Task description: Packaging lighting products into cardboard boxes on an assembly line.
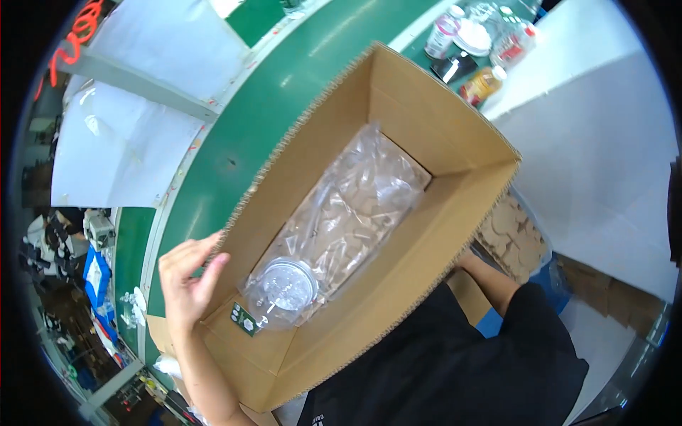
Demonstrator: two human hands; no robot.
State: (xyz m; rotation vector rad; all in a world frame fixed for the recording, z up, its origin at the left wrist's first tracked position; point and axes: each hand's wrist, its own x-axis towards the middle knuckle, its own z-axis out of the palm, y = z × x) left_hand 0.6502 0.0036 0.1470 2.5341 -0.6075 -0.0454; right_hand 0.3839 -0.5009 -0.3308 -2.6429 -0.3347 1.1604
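A tall open cardboard box [327, 355] stands tilted in front of me, its inside facing up. My left hand [188, 280] grips the left rim, thumb and fingers closed about the cardboard edge. Inside lies a clear plastic jar [284, 287] with a silvery round end and a small green label, near the corner closest to my left hand. Crumpled clear plastic film [355, 206] covers much of the bottom, over brown cardboard. My right forearm [490, 280] reaches behind the box's right wall, which hides the hand and its fingers.
A green worktable [220, 156] curves behind the box. Bottles, one with yellow liquid [483, 85], stand at the far right beside a black item [455, 67]. A bin of cut cardboard pieces [515, 238] sits right of the box. White sheets [128, 149] hang at the left.
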